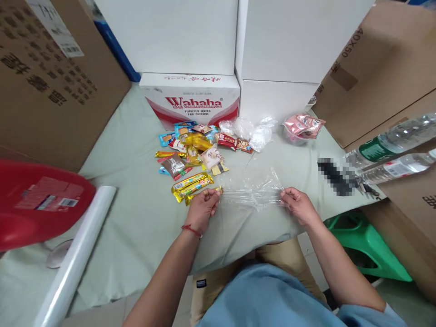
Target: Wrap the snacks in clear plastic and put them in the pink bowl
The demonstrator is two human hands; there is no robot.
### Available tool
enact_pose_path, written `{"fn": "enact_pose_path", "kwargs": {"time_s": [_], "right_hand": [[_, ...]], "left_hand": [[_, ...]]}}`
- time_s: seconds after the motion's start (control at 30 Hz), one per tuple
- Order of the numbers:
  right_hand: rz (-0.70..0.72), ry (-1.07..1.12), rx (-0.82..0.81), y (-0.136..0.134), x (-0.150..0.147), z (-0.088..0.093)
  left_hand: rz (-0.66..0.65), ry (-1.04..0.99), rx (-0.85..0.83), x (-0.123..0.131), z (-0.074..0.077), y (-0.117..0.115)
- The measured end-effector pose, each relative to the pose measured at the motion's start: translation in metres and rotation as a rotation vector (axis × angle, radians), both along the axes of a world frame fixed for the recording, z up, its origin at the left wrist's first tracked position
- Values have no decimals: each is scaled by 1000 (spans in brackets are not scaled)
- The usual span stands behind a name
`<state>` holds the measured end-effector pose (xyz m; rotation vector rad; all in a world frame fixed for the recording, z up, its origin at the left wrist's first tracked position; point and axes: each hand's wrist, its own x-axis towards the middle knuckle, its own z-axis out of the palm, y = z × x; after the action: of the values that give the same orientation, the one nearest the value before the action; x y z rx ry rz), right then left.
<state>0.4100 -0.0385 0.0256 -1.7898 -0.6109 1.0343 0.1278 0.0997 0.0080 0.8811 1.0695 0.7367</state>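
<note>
A clear plastic bag (252,193) is stretched sideways between my two hands, low over the cloth. My left hand (205,204), with a red string on its wrist, pinches the bag's left end. A bit of yellow wrapper shows at those fingertips; whether it is held too I cannot tell. On the right end, my right hand (298,203) grips the bag between thumb and fingers. Just left of my left hand lie yellow snack bars (191,185). Behind them is a pile of small wrapped snacks (194,147), with crumpled clear bags (250,129) beside it.
A Wahaha carton (194,102) and white boxes (281,41) stand at the back. Pink packets (303,125) fill a clear tub at the right, near water bottles (374,147). A white roll (78,254) and red container (41,204) lie left; a green stool (369,247) stands right.
</note>
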Motion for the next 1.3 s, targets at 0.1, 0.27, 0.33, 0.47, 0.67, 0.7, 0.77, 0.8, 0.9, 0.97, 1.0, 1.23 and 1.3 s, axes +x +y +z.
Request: {"fn": "enact_pose_path", "kwargs": {"time_s": [0.1,0.27,0.33,0.47,0.67,0.7,0.77,0.8,0.9,0.97,1.0,1.23,1.3], "right_hand": [[59,-80,-2,-5,4,-13],[176,-148,30,-9,12,-20],[234,-172,39,-13,14,-18],[409,-285,99,-25,20,-7],[518,-38,-27,-17,37,9],[461,-5,-44,-9,36,8],[360,6,-51,9,28,2],[336,-1,-43,18,22,-3],[315,-68,17,44,3,-16],[263,-168,60,57,-4,-23],[229,-216,76,62,-5,-26],[259,-354,86,78,1,-36],[262,-373,66,78,2,-38]], "left_hand": [[4,89,-21,-16,3,-9],[30,131,-72,-32,11,-24],[81,108,-39,-30,16,-33],[171,36,57,-18,25,-49],[208,-54,96,2,17,-62],[189,-37,112,5,13,-64],[159,43,168,8,6,-66],[150,101,197,9,3,-67],[150,395,311,2,-3,-65],[161,616,409,-7,-4,-61],[165,690,447,-12,-5,-58],[290,1114,844,-25,-12,-59],[333,1172,1190,-22,-14,-64]]}}
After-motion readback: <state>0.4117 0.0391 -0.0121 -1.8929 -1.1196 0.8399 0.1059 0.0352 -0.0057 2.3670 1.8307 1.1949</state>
